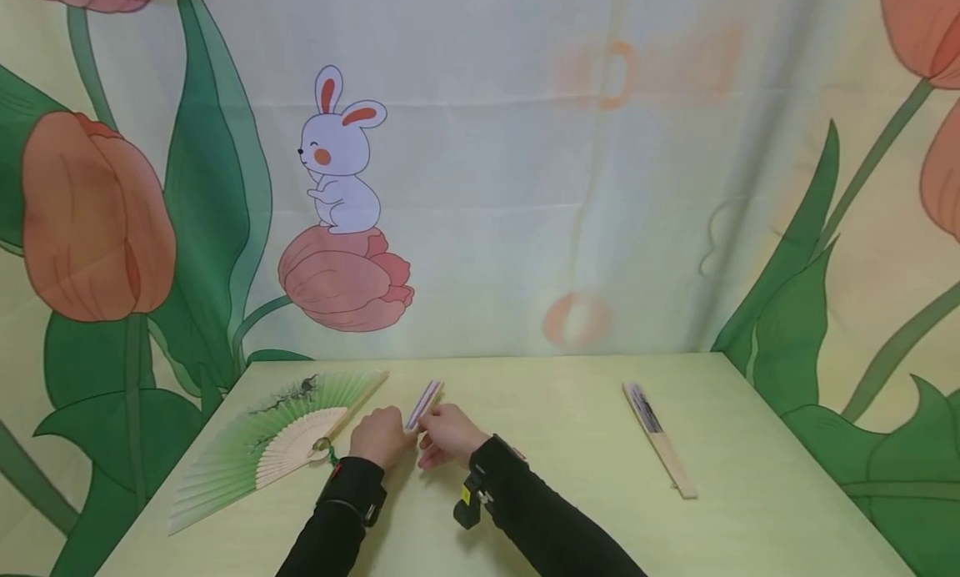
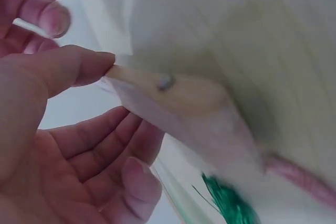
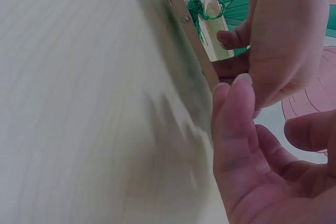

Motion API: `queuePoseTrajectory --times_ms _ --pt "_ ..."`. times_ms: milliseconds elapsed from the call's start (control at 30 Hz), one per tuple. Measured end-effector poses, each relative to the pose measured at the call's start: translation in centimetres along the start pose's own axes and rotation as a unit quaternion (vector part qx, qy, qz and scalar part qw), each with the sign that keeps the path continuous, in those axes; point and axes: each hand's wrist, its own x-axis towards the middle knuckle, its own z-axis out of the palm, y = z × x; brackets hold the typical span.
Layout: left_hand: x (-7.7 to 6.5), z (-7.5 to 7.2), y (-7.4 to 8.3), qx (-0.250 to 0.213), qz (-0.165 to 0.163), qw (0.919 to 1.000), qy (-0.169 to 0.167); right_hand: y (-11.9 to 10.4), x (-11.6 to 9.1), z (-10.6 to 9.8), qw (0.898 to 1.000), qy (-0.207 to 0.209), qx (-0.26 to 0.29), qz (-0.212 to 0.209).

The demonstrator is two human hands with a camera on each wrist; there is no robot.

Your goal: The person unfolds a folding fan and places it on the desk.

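My left hand (image 1: 381, 437) pinches a folded hand fan (image 1: 425, 403) between thumb and fingers. In the left wrist view, the pale wooden end of this fan (image 2: 194, 98) shows its metal rivet, and a pink cord (image 2: 299, 177) trails from that end. Close beside the fan is my right hand (image 1: 452, 434), its loosely bent fingers (image 3: 233, 114) near the left hand. A gap shows between the right thumb and fingers, with nothing in it. The fan's other end is partly hidden by the hands in both wrist views.
A spread green fan (image 1: 300, 444) with pale ribs lies to the left, its green tassel (image 2: 228, 200) close to the left hand. Another folded fan (image 1: 660, 439) lies on the right of the pale table (image 1: 570, 494). A curtain (image 1: 487, 185) printed with tulips and a rabbit hangs behind.
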Motion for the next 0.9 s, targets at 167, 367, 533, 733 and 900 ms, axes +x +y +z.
queuePoseTrajectory --times_ms 167,367,533,733,900 --pt "0.3 -0.3 0.5 -0.072 0.000 0.9974 0.004 0.2 -0.5 -0.9 1.000 -0.002 -0.004 -0.007" --pt "0.2 -1.1 2.8 -0.166 0.009 0.9860 -0.005 0.1 -1.7 -3.3 0.999 0.005 0.015 -0.040" --pt "-0.1 -1.2 6.0 -0.241 0.037 0.9697 -0.004 -0.2 -2.9 -5.7 0.995 0.043 0.034 -0.081" --pt "-0.4 -1.5 9.0 -0.281 0.060 0.9579 0.003 -0.7 -4.2 -8.0 0.989 0.076 0.020 -0.128" --pt "-0.6 -1.8 11.1 -0.306 0.086 0.9483 0.006 -1.2 -5.3 -10.5 0.984 0.084 0.007 -0.156"
